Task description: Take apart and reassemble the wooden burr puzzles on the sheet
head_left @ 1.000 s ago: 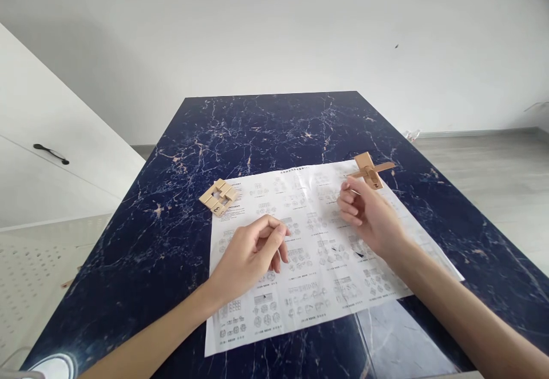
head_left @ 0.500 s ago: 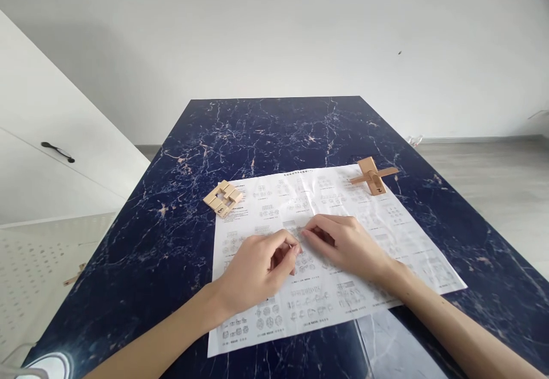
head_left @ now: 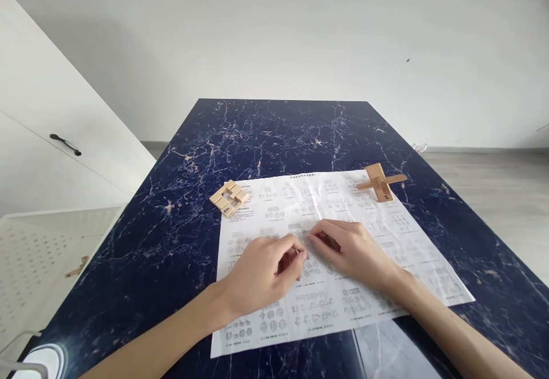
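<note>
A printed instruction sheet [head_left: 315,333] with rows of small diagrams lies on the table under both hands. My left hand [head_left: 263,270] rests on its middle, fingers curled in, thumb close to the index finger, and I see nothing held. Just to the right, my right hand [head_left: 351,247] leans on the paper with fingers bent and thumb tucked in, also with nothing visible in it. A small gap separates the two hands. On the sheet's top left corner sits a square wooden puzzle [head_left: 227,204] marked 3. A cross-shaped wooden puzzle [head_left: 381,183] marked 2 stands on the top right corner.
The table [head_left: 278,133] has a dark blue marbled top. At the lower left stands a white perforated basket [head_left: 34,270] with a wooden piece [head_left: 77,267] inside. A white cabinet [head_left: 55,110] is on the left. A pale, glossy flat thing [head_left: 390,350] lies below the sheet.
The view has shifted a little, so everything sits slightly farther right. Both hands keep the same pose on the sheet, and the wooden puzzles stay in place.
</note>
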`<state>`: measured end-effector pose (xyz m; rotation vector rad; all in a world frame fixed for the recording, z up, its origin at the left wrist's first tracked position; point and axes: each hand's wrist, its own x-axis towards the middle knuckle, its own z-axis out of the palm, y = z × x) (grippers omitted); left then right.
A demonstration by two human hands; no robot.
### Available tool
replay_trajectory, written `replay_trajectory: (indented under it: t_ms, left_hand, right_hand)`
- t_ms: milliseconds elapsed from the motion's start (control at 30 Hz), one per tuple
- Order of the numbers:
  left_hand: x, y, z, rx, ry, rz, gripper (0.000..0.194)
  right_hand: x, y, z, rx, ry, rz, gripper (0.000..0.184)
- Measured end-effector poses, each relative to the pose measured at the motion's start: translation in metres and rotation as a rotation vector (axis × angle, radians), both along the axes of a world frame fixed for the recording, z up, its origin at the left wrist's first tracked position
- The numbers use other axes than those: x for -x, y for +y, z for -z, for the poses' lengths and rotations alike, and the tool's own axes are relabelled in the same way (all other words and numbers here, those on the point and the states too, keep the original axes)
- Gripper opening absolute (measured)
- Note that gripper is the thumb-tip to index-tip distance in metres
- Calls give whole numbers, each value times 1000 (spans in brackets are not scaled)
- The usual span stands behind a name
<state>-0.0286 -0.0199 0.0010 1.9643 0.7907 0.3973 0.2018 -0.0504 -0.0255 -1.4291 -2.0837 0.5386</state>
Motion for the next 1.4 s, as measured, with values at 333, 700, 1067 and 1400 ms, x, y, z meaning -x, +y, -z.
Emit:
replay_trajectory:
  t_ms: [333, 700, 1067, 1400]
  left_hand:
    - [0, 1, 1, -1, -36, -4, 25]
    - [0, 0, 1, -5, -34, -12, 26]
    - [2, 3, 1, 18, -46, -19, 24]
    - [21, 34, 16, -910, 263, -422, 33]
  right_hand:
    - [0, -2, -4, 38, 8, 3, 25]
    - [-1, -2, -2, 22, -7, -3, 26]
    - [-2, -2, -3, 1, -5, -11, 24]
    - [1, -2, -7, -18, -11, -20, 22]
